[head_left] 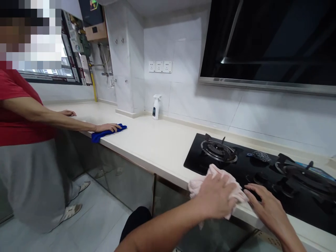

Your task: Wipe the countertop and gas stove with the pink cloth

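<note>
Okay, our left hand point(215, 197) bunches a pink cloth point(217, 180) at the front edge of the black gas hob point(193, 161), right hand point(270, 206) spread just beside it; a loose corner snagging the burner grate point(219, 151) ahead could tug everything askew.

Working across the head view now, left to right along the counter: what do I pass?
Blue cloth under the other person's hand → white spray bottle → pink cloth in your left hand → your right hand → right burner of the black gas hob
</note>
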The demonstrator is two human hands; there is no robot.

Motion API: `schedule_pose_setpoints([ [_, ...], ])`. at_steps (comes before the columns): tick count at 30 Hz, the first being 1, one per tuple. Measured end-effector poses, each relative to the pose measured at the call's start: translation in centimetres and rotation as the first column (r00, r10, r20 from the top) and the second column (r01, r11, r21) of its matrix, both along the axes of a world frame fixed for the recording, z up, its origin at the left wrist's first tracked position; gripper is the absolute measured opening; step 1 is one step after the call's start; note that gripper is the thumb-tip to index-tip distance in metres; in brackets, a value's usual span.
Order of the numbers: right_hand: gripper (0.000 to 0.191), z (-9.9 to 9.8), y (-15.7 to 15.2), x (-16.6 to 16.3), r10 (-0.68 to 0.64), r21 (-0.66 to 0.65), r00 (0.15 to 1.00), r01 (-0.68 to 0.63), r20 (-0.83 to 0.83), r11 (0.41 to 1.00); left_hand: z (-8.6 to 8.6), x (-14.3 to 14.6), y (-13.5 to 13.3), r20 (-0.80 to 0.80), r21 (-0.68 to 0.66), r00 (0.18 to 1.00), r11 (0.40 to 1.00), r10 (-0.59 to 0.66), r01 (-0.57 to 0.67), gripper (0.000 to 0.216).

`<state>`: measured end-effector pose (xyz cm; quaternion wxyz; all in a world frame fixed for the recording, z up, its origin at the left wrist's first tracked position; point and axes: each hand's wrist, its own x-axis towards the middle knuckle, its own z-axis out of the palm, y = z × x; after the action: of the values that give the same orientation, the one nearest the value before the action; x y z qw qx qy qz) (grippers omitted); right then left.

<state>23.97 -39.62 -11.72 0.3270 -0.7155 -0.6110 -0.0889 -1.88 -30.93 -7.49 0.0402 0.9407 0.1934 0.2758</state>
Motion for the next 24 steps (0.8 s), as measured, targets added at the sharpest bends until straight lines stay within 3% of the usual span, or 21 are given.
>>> schedule_pose_setpoints([
  [4, 0.047, 0.2, -0.1, 0.6, 0.004, 0.003, 1.0, -0.004, -0.006, 1.0, -0.3, 1.8, -0.6, 0.034, -0.066, 0.998, 0.996, -0.049, 0.051, 0.062],
  [7, 0.047, 0.4, -0.2, 0.7, 0.002, -0.009, 1.0, -0.002, -0.02, 1.0, -0.2, 0.7, 0.2, 0.058, -0.094, 0.997, 0.994, -0.041, 0.046, 0.066],
  [11, 0.046, 0.6, -0.3, 0.5, -0.02, -0.03, 0.999, 0.019, -0.032, 0.999, 0.8, -3.8, 2.4, 0.017, -0.111, 0.998, 0.992, 0.053, -0.051, 0.059],
  [14, 0.046, 0.5, -0.3, 0.4, -0.019, -0.03, 0.999, 0.018, -0.036, 0.999, 2.2, -8.8, 5.0, -0.084, -0.149, 0.973, 0.963, 0.216, -0.226, 0.057],
  [19, 0.046, 0.3, -0.2, 0.3, -0.025, -0.034, 0.998, 0.023, -0.049, 0.999, 4.0, -17.6, 11.1, -0.255, -0.186, 0.816, 0.802, 0.518, -0.567, 0.066],
  [24, 0.046, 0.4, -0.2, 0.0, -0.021, -0.033, 0.999, 0.02, -0.05, 0.999, 4.7, -25.1, 17.1, -0.273, -0.14, 0.636, 0.624, 0.722, -0.769, 0.068],
])
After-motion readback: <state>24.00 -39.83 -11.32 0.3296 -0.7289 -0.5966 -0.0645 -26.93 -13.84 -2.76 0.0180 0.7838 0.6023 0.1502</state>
